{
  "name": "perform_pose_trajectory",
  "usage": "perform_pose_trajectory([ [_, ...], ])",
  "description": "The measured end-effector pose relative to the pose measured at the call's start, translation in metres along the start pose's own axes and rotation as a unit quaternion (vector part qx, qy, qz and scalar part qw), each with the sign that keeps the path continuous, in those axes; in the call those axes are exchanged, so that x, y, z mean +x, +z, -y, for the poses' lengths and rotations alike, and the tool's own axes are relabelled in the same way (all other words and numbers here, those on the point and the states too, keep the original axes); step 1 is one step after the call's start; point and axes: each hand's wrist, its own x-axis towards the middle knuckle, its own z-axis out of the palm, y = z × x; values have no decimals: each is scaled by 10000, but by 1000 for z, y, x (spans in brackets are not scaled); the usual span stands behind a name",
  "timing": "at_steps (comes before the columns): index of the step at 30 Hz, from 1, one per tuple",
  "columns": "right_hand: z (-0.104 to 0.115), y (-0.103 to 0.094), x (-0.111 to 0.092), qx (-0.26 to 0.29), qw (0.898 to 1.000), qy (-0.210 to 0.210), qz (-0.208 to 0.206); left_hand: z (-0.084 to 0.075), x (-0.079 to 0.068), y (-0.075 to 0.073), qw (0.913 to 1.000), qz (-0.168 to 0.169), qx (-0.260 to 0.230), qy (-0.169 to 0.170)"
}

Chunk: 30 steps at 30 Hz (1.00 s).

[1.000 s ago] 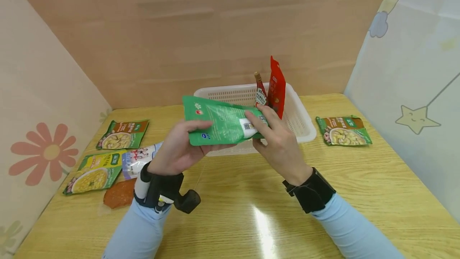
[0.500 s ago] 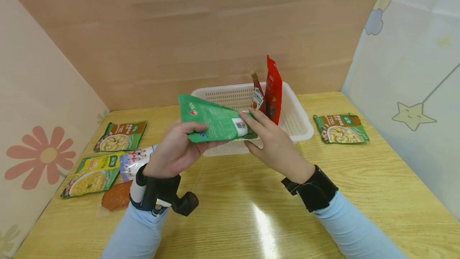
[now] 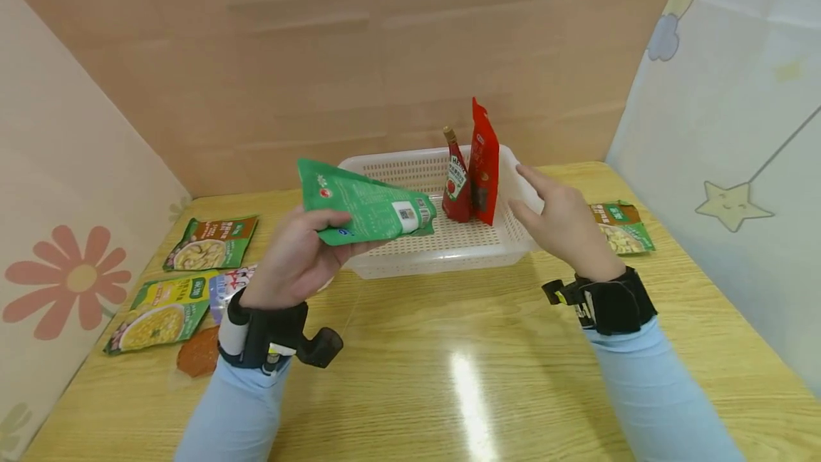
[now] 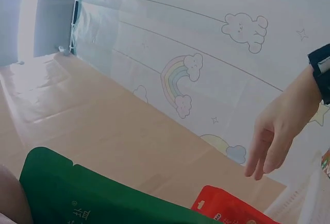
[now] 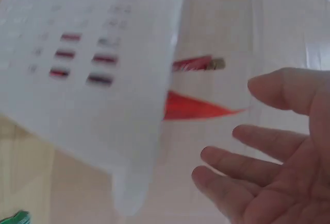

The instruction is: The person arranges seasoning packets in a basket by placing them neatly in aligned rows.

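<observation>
In the head view my left hand [image 3: 301, 252] grips a green pouch [image 3: 365, 205] by its left end, thumb on top, over the near left part of a white plastic basket [image 3: 442, 261]. The same green pouch [image 4: 103, 195] fills the bottom of the left wrist view. My right hand [image 3: 558, 216] holds nothing and hovers at the basket's right end, fingers extended; in the right wrist view its fingers [image 5: 242, 165] are spread beside the basket wall [image 5: 87, 80]. Inside the basket stand a ketchup bottle [image 3: 456, 187] and, leaning beside it, a red pouch [image 3: 485, 162].
On the table's left lie a green-brown food packet [image 3: 212, 242], a yellow-green packet [image 3: 160, 312], a white-purple packet [image 3: 224, 289] and a reddish-brown flat piece [image 3: 197, 353]. Another green-brown packet [image 3: 622, 227] lies at right, partly behind my right hand. A brown backdrop [image 3: 385, 55] rises behind the basket.
My right hand has let go of the green pouch and moved right to the basket's right end. The left hand has shifted slightly left, still gripping the pouch.
</observation>
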Motion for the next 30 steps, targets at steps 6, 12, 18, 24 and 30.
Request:
perform_pose_trajectory([
  [6, -25, -1, 1, -31, 9916, 1073, 719, -2, 17, -8, 9994, -21, 279, -219],
  [12, -38, 4, 7, 78, 9825, 1526, 1064, -11, 55, -5, 9943, -249, 743, -730],
  [18, -43, 9, 8, 103, 9795, 1694, 1082, -16, 91, 1, 9831, -530, 1209, -1271],
  [24, -44, 10, 6, 144, 9802, 1693, 1014, -16, 123, 9, 9742, -741, 1398, -1611],
  [30, -40, 13, 4, 146, 9796, 1725, 1019, -12, 151, 16, 9626, -913, 1759, -1848],
])
